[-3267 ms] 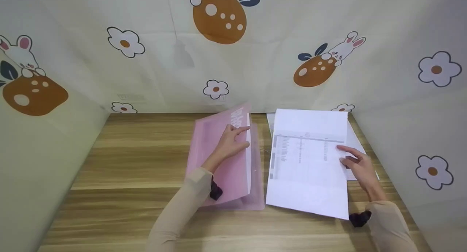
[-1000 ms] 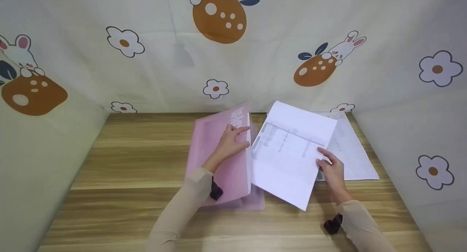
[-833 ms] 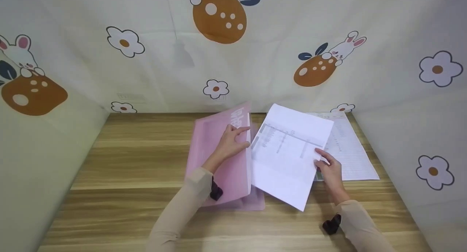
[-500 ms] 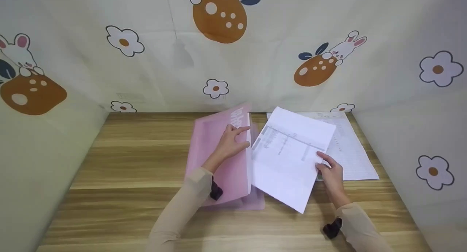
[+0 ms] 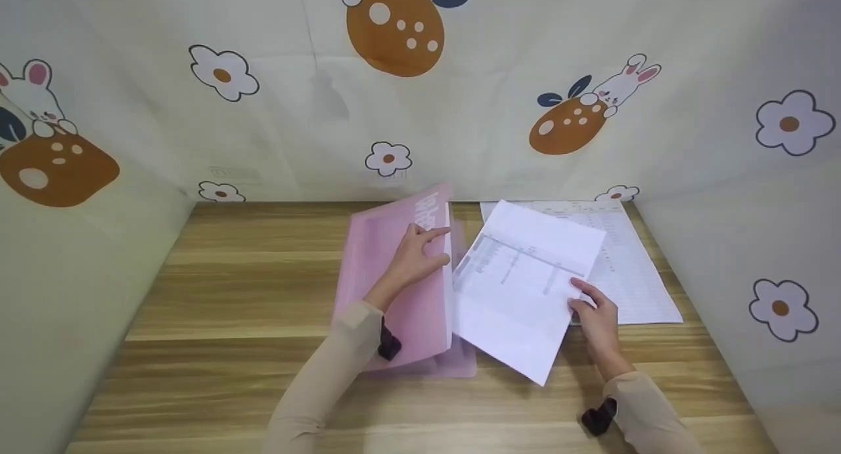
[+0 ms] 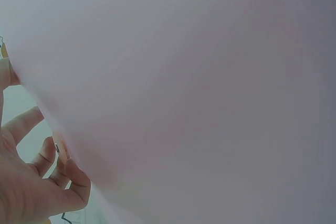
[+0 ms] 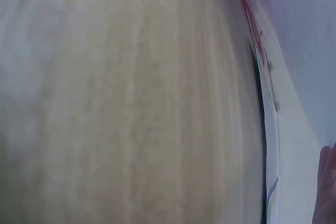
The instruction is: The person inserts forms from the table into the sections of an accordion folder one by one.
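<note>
Holding up the cover of a pink folder (image 5: 371, 257) on the desk (image 5: 230, 276) with the left hand (image 5: 414, 255), spacing thumb and forefinger along its edge; pinching a slanted printed sheet (image 5: 519, 296) beside the folder, partly over flat papers (image 5: 634, 276), between nearly closed fingers of the right hand (image 5: 598, 317).

We see cream, creased sheet walls (image 5: 276, 135) on three sides, printed with orange-brown spotted fruits (image 5: 394, 37), white rabbits (image 5: 616, 90), white-petalled flowers (image 5: 223, 73); below, a brown wood-grain tabletop (image 5: 236, 290).
</note>
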{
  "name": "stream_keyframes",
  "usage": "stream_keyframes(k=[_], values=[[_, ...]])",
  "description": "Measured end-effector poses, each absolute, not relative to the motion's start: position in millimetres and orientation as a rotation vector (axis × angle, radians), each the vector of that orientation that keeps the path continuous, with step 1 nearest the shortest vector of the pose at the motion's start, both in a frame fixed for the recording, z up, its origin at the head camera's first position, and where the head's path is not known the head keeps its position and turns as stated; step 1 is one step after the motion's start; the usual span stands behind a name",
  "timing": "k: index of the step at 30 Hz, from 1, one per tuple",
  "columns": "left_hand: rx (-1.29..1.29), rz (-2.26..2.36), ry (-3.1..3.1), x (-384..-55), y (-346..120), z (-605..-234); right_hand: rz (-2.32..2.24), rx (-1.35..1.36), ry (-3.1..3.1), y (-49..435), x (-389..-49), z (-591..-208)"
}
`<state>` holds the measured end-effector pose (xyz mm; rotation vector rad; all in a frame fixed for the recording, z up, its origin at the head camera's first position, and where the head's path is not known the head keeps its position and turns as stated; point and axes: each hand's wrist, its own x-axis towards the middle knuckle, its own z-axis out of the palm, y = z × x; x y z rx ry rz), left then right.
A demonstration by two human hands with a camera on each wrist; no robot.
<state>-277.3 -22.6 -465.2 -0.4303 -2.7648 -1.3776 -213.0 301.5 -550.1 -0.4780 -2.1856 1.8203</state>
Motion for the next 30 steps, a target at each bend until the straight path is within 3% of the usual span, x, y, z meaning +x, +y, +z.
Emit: stream_keyframes(k=[8,20,30], values=[[-0.444,-1.376,-2.758,-277.7,-22.2,-464.5,2.011,-0.397,-2.137,289.5,-210.7,-538.8],[-0.461,-1.376,-2.745,-277.4,-22.6,-464.9,2.105,-0.378,-2.185,283.5,-234.7,-563.9],[-0.49,-1.368,-2.73,-276.2,-23.3,-464.8,2.135,-0.308,-2.357,259.6,-233.5,-526.9]])
